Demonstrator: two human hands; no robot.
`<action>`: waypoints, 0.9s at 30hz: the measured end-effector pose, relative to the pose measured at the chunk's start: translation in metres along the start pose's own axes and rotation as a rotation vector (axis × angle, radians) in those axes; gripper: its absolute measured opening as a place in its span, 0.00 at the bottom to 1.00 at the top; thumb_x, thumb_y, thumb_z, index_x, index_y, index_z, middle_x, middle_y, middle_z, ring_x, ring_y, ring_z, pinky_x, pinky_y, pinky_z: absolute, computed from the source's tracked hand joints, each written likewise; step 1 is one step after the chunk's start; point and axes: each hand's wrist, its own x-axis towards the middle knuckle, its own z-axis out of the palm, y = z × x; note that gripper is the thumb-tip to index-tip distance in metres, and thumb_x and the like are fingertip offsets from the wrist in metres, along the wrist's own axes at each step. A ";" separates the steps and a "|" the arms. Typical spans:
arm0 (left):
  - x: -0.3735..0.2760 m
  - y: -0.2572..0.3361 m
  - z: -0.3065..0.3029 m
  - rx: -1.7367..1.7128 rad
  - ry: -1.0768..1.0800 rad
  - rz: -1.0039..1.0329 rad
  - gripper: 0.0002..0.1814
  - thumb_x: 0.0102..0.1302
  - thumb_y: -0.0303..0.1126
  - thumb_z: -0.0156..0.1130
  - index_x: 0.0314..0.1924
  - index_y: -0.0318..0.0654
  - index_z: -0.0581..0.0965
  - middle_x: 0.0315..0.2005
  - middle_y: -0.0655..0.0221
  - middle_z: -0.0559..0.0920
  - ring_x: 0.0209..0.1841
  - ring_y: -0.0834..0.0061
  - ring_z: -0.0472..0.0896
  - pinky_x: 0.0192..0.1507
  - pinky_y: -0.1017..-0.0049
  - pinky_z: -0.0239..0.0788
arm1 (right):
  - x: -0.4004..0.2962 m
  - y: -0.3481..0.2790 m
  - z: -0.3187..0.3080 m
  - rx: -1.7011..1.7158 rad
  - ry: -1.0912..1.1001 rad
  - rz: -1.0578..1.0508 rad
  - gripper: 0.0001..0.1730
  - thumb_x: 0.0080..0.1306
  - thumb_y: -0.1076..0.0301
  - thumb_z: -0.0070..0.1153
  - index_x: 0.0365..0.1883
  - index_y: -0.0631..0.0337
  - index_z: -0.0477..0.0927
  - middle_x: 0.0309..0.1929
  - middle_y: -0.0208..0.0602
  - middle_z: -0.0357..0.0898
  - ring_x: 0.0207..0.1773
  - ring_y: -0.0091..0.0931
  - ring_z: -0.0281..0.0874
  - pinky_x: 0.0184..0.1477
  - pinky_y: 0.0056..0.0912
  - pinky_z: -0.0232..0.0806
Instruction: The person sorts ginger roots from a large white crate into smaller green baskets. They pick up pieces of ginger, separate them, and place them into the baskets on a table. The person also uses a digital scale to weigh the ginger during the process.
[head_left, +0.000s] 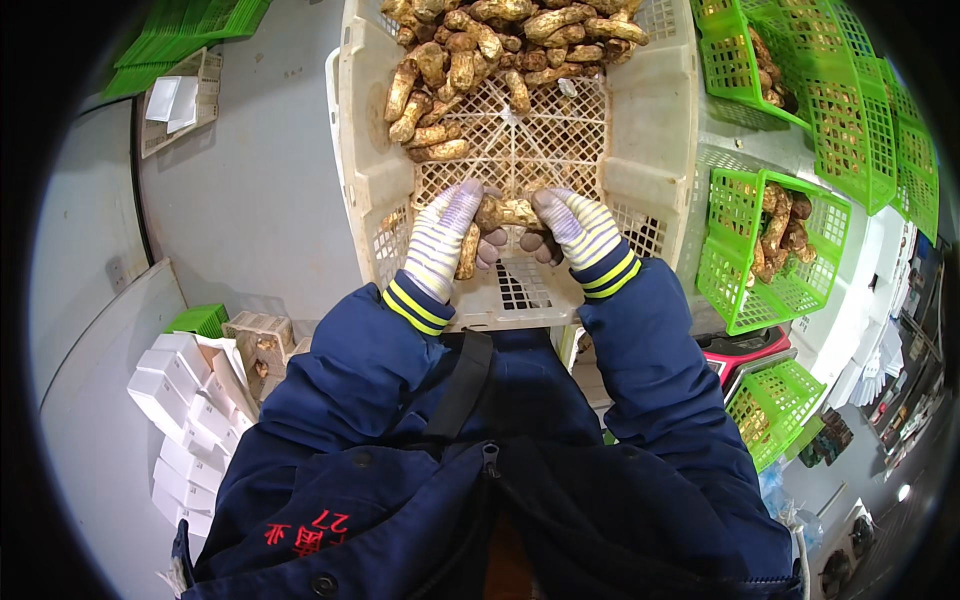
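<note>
My left hand (442, 236) and my right hand (576, 229) wear striped knit gloves with dark coated fingertips. Between them they grip the two ends of a thick brown-and-cream mushroom (510, 214), held crosswise. A second mushroom (466, 253) points downward at my left palm; whether that hand grips it is partly hidden. Both hands are over the near end of a large off-white plastic crate (651, 142) with a lattice floor. Many similar mushrooms (480, 34) are heaped at the crate's far end, and a few lie along its left side.
Green plastic baskets (780, 300) holding mushrooms stand to the right, with a red-cased device (746, 352), perhaps a scale, near them. White boxes (184, 412) are piled at lower left. A small pale crate (206, 94) and stacked green baskets (187, 41) sit at upper left.
</note>
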 end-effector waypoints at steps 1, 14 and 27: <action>0.000 0.001 0.000 0.003 0.000 -0.007 0.20 0.68 0.50 0.57 0.44 0.39 0.78 0.27 0.70 0.81 0.20 0.85 0.76 0.17 0.86 0.67 | 0.000 0.001 -0.002 -0.024 0.007 -0.001 0.20 0.71 0.52 0.49 0.44 0.62 0.77 0.23 0.28 0.78 0.20 0.15 0.72 0.21 0.15 0.64; -0.008 0.005 0.005 0.014 -0.034 0.112 0.18 0.67 0.49 0.58 0.42 0.41 0.76 0.26 0.70 0.79 0.23 0.82 0.77 0.20 0.86 0.66 | 0.006 0.004 -0.006 -0.014 -0.089 -0.047 0.31 0.69 0.41 0.45 0.51 0.61 0.77 0.34 0.31 0.81 0.26 0.16 0.75 0.25 0.14 0.63; -0.005 0.004 0.001 0.005 -0.078 0.183 0.19 0.66 0.47 0.61 0.46 0.40 0.77 0.30 0.71 0.79 0.27 0.82 0.78 0.25 0.85 0.69 | 0.008 -0.001 -0.007 -0.022 -0.185 -0.252 0.29 0.70 0.46 0.47 0.53 0.65 0.77 0.42 0.31 0.80 0.41 0.16 0.74 0.44 0.18 0.68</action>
